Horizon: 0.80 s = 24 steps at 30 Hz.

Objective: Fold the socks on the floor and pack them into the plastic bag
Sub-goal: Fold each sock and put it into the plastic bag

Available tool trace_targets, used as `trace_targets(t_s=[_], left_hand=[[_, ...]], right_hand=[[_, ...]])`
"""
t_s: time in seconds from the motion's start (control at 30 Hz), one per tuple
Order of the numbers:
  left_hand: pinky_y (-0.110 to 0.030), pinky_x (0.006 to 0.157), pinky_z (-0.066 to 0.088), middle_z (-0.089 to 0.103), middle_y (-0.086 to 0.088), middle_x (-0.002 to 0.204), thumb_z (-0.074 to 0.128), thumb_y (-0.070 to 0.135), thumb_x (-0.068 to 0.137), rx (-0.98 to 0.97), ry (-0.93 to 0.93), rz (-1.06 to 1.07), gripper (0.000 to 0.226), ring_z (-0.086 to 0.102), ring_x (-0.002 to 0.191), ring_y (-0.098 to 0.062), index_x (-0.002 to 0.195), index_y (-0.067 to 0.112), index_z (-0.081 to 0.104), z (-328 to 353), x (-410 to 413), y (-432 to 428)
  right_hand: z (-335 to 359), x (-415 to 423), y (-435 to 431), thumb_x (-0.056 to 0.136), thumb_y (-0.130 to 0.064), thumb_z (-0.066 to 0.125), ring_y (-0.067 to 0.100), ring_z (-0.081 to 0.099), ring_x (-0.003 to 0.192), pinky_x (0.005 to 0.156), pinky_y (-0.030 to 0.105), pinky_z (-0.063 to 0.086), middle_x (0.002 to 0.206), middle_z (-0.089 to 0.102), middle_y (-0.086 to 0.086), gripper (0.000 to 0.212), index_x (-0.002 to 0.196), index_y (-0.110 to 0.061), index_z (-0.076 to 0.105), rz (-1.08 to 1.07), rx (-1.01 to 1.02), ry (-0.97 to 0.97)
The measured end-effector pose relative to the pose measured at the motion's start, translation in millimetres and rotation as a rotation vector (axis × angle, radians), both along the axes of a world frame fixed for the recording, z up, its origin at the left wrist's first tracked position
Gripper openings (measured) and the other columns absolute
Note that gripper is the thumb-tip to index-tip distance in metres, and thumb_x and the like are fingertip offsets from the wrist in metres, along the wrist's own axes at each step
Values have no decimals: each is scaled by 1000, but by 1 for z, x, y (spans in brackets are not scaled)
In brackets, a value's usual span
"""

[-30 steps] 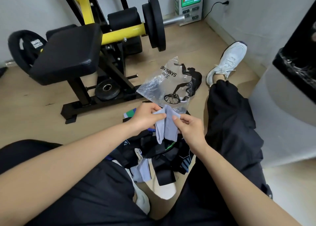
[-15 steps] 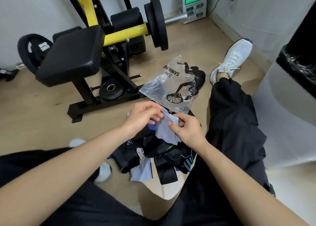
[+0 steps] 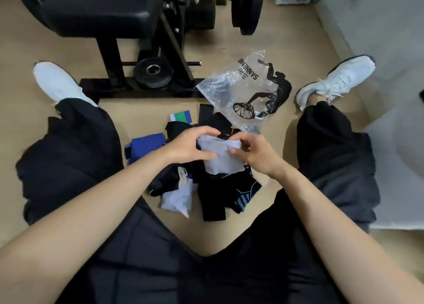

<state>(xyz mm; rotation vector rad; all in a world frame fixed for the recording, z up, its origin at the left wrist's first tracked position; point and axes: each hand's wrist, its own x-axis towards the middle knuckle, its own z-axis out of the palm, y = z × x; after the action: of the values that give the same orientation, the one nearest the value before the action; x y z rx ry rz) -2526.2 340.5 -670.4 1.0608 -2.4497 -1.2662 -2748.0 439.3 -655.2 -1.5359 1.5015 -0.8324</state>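
Head view — left hand, right hand apparently pinch pale sock.

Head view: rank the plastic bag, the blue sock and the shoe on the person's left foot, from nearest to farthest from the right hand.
1. plastic bag, on the floor just beyond the right hand, which pinches the pale sock; the bag's lower corner nearly reaches that hand.
2. blue sock, across the pile, past the left hand.
3. left shoe, far out on the person's left.

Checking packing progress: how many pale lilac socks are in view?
2. The held sock, between the left hand and right hand; the loose sock at the near edge of the pile. Others may be buried.
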Motion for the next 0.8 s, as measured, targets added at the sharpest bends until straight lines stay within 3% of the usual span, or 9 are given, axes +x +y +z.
trace_targets(t_s=[0.07, 0.17, 0.3, 0.4, 0.47, 0.53, 0.63, 0.8], left_hand=[[-16, 83, 46, 71, 6, 107, 82, 19, 84, 106, 83, 93, 34, 62, 96, 2, 115, 16, 71, -14, 5, -2], [-22, 69, 43, 71, 3, 85, 81, 15, 83, 162, 143, 347, 13, 58, 72, 1, 95, 13, 75, -36, 12, 4], [-23, 66, 45, 72, 4, 83, 79, 14, 83, 186, 193, 564, 11, 59, 72, -1, 93, 15, 74, -52, 29, 34], [-17, 66, 45, 70, 9, 84, 78, 12, 82, 202, 214, 630, 14, 60, 73, 2, 95, 16, 73, -52, 37, 61], [-13, 65, 44, 68, 12, 84, 80, 15, 81, 189, 198, 676, 17, 60, 73, 4, 94, 19, 71, -52, 41, 71], [-13, 64, 44, 68, 11, 81, 84, 22, 77, 136, 163, 739, 20, 60, 71, 0, 90, 22, 69, -50, 43, 74], [-19, 64, 47, 67, 9, 73, 86, 26, 74, 28, 135, 818, 23, 59, 66, -3, 87, 23, 67, -45, 39, 76], [-33, 64, 51, 64, 9, 68, 81, 23, 77, -84, 115, 758, 19, 58, 62, -7, 86, 21, 64, -33, 27, 84]], right_hand=[[-2, 3, -15, 90, -2, 67, 4, 54, 71, 69, 21, 43, 82, 64, -6, 9, 97, -8, 69, 41, 29, 54], [-15, 9, -27, 90, -5, 68, 11, 56, 77, 74, 30, 46, 87, 66, 1, 11, 97, -13, 68, 28, 87, 105], [-30, 27, -18, 91, -6, 70, 3, 58, 75, 72, 22, 48, 87, 68, 1, 11, 102, -7, 69, -25, 146, -3], [-39, 38, -4, 90, -12, 71, 15, 63, 79, 76, 37, 54, 94, 72, 16, 11, 101, -11, 69, -36, 181, -48], [-43, 42, 1, 87, -21, 74, 28, 66, 80, 79, 42, 56, 92, 72, 15, 11, 97, -18, 70, -70, 201, -50], [-45, 44, 3, 84, -27, 77, 25, 65, 76, 74, 34, 56, 84, 72, 8, 11, 92, -23, 70, -127, 191, -3], [-46, 50, 4, 81, -27, 78, 8, 60, 66, 60, 11, 44, 74, 69, -3, 12, 89, -22, 70, -229, 130, 133], [-47, 64, 8, 79, -29, 79, 7, 61, 62, 60, 10, 44, 68, 66, -8, 16, 89, -20, 70, -284, 66, 180]])
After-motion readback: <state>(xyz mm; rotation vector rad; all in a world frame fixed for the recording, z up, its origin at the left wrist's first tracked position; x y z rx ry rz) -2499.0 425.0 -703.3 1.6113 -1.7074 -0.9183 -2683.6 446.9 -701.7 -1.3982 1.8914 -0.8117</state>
